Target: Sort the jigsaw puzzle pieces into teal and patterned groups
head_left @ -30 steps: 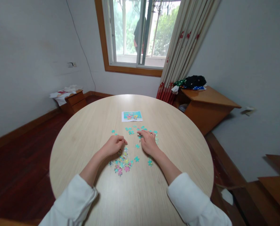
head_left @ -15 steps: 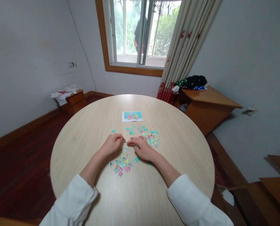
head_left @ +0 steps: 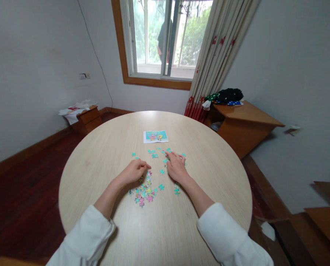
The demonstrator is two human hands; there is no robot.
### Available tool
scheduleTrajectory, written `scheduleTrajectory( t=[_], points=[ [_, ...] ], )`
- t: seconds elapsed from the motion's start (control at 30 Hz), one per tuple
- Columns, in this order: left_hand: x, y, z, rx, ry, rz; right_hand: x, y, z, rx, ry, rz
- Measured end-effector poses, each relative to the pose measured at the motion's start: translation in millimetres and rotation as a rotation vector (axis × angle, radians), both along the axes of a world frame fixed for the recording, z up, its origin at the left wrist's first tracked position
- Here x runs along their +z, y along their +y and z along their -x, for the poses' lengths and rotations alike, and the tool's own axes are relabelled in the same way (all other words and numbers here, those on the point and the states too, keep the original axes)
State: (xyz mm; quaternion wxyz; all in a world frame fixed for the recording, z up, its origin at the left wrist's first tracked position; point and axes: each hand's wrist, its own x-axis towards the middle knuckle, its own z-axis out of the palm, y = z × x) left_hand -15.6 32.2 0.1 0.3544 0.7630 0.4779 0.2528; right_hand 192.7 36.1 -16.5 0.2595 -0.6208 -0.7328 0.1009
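My left hand (head_left: 136, 170) rests above a loose heap of jigsaw puzzle pieces (head_left: 144, 193), its fingers curled together. A small pink piece (head_left: 149, 172) shows just below those fingertips; whether they grip anything is hidden. Over on the right, my right hand (head_left: 177, 168) lies on another group of pieces with its fingers apart, covering most of them. Between the hands sits one turquoise piece (head_left: 162, 172). Several turquoise pieces (head_left: 154, 155) lie beyond the hands. A printed picture (head_left: 156, 136) with pink and yellow cartoon figures lies farther back.
Everything is on a round, pale wood table (head_left: 209, 147). A wooden cabinet (head_left: 248, 114) with dark cloth on it stands at the right, by the curtain (head_left: 223, 48). A small drawer unit (head_left: 89, 119) is at the left. Someone's dark figure (head_left: 165, 40) shows outside the window.
My right hand has moved away to the right, from beside my left hand onto the right group of pieces. A turquoise piece now shows between the hands. My left hand has barely shifted.
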Motion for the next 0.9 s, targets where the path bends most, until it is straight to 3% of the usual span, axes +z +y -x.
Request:
scheduleTrajectory(
  t=[0.2, 0.33, 0.53, 0.6, 0.77, 0.9],
  points=[
    [2.0, -2, -1, -0.024, -0.015, 0.083, 1.0, -1, 2, 0.06, 0.024, 0.04],
    [3.7, -3, -2, -0.007, -0.029, 0.079, 6.8, -8, 6, 0.23, 0.113, 0.037],
    [3.2, -1, -2, 0.078, -0.016, 0.034, 12.9, -19, 15, 0.469, 0.282, 0.173],
    [1.4, -1, -1, 0.084, -0.023, 0.034, 11.4, -18, 15, 0.442, 0.276, 0.133],
    [0.9, 0, -2, 0.058, -0.025, -0.028, 4.1, -4, 7, 0.153, 0.055, -0.034],
    [4.1, -1, -2, 0.016, -0.017, -0.024, 2.6, 5, 4, 0.119, -0.106, -0.007]
  ],
)
